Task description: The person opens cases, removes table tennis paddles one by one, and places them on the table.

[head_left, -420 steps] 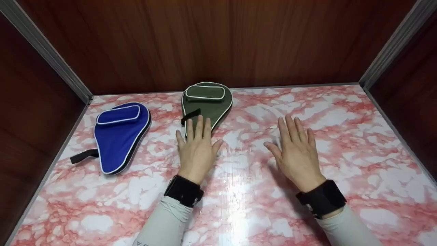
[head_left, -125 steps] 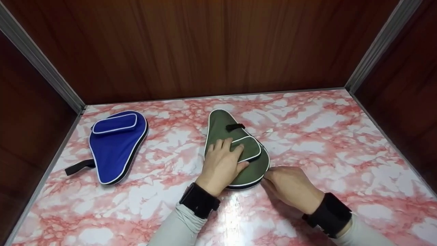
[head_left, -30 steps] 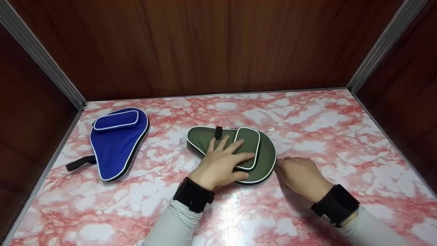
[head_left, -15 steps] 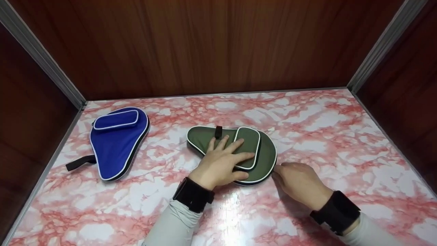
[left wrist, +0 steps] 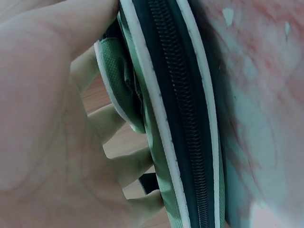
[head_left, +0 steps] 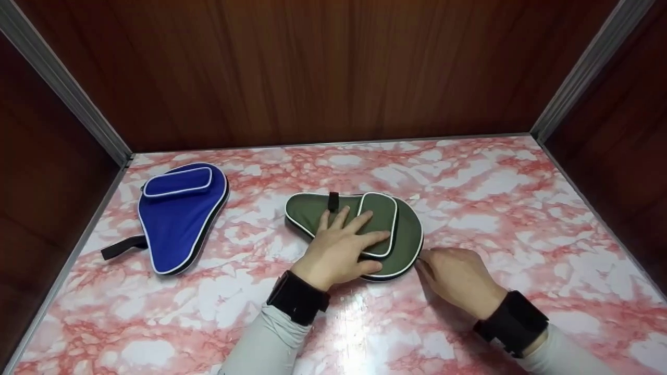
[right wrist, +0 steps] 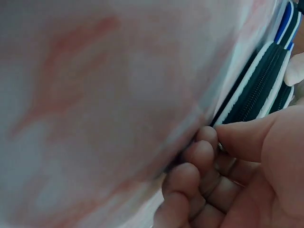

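A green table tennis paddle case (head_left: pixel 408 234) with white piping lies sideways on the table, its rounded end to the right. Spread across its front and pocket (head_left: pixel 383 213), my left hand (head_left: pixel 336 255) rests with fingers extended; the left wrist view has the case's zipper (left wrist: pixel 183 95) running closed along the side. At the rounded edge my right hand (head_left: pixel 458 276) pinches the zipper pull (right wrist: pixel 221 146), a speck of metal between curled fingers and thumb. Most of the pull is hidden by the fingers. The zipper teeth (right wrist: pixel 256 85) beyond the thumb are meshed.
A blue paddle case (head_left: pixel 180 219) with a black strap (head_left: pixel 122 247) lies at the left. The red-and-white marbled table (head_left: pixel 469 182) is bounded by dark wooden panels (head_left: pixel 333 73) at the back and both sides.
The green case was brought forward from the back and turned until its rounded end faced right. Lately my right hand has shifted slightly nearer along its edge; my left hand stays on the case.
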`<state>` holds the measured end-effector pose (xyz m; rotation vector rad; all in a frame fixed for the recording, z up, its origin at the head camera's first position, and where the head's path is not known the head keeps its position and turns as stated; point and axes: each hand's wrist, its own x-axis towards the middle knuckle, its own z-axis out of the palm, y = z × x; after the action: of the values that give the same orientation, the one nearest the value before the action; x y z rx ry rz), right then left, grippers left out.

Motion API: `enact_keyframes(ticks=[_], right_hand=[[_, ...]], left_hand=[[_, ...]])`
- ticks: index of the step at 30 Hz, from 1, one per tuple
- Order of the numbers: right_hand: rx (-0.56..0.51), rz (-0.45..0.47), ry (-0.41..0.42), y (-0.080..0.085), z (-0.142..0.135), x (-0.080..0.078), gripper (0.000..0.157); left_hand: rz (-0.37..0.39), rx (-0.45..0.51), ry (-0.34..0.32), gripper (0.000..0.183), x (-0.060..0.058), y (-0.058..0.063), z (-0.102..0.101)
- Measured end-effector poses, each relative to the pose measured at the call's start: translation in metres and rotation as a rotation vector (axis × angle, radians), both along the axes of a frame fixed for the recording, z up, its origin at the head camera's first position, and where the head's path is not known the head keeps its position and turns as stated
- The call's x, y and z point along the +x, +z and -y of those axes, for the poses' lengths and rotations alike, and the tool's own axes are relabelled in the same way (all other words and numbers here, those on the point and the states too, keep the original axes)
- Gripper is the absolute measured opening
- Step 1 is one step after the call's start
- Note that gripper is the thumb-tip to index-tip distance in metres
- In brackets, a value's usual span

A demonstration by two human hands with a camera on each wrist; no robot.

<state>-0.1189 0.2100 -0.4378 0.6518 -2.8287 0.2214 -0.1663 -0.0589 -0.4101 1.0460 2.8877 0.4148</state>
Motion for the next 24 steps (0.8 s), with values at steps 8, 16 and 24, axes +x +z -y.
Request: enact_keyframes(ticks=[8,16,24], right_hand=[[0.018,-0.037,-0.057,-0.001,-0.008,-0.013,0.035],[0.037,0.003,-0.101,0.002,-0.023,-0.043,0.032],[0.018,0.074,-0.140,0.005,-0.030,-0.061,0.030]], left_hand=[[0.132,0.067,0.026,0.079,0.007,0.014,0.002],[-0.019,-0.010,0.055,0.064,0.003,0.009,0.001],[-0.027,0.020,0.089,0.055,-0.005,-0.003,0.006]])
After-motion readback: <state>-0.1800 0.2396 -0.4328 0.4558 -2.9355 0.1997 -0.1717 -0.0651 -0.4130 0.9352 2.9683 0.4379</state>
